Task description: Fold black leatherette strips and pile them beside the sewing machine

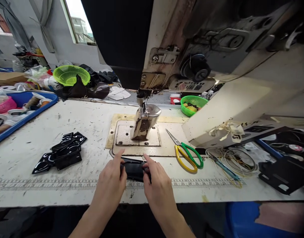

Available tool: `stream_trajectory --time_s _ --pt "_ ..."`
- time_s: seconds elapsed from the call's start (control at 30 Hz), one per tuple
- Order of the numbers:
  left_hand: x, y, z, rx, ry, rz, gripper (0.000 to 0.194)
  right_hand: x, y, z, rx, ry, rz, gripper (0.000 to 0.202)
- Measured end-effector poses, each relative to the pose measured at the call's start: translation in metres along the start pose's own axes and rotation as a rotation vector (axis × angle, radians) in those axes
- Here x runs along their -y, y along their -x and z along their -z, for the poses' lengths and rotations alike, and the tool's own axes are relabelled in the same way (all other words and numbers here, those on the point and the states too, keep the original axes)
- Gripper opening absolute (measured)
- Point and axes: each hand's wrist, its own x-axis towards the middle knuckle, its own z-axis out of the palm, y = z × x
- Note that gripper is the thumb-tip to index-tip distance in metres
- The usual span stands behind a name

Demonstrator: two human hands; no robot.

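Between my two hands, low over the front of the table, is a black glossy piece (pixel 134 169) that looks like leather. My left hand (pixel 111 175) pinches its left end, thumb below and index finger along the top. At the opposite end my right hand (pixel 156 177) grips it the same way. Just beyond stands the post of a sewing machine (pixel 143 125), apart from the piece. To the left, several similar black glossy pieces (pixel 65 150) lie in a loose pile. Scissors (pixel 188 153) with green and yellow handles rest right of my right hand.
A ruler strip (pixel 67 184) runs along the table's front. Blue snips (pixel 225 168) and tangled cord (pixel 241 160) lie at right, near a black flat object (pixel 283 175). A green basket (pixel 193 105) stands behind; a blue tray (pixel 25 114) borders the left. The machine head (pixel 166 43) overhangs the middle.
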Motion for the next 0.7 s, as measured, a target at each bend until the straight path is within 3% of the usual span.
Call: stream_trajectory --time_s 0.17,0.27,0.43,0.53,0.7 --pt "-0.004 0.005 -0.007 -0.057 -0.048 -0.128 0.028 0.004 0.001 -0.005 -0.038 -0.085 0.061 0.023" --pt "-0.007 0.008 -0.008 -0.043 -0.064 -0.215 0.033 0.002 0.001 -0.003 -0.019 -0.117 0.124 0.026" --pt "0.002 0.006 -0.003 0.052 -0.086 -0.275 0.042 -0.01 -0.001 0.003 0.134 -0.133 0.215 0.054" --pt "0.012 0.004 -0.003 0.052 -0.09 -0.314 0.044 -0.016 -0.001 0.0 0.087 -0.095 0.234 0.048" --pt "0.021 -0.001 -0.004 0.034 -0.054 -0.389 0.027 -0.025 -0.001 -0.001 0.098 -0.107 0.233 0.036"
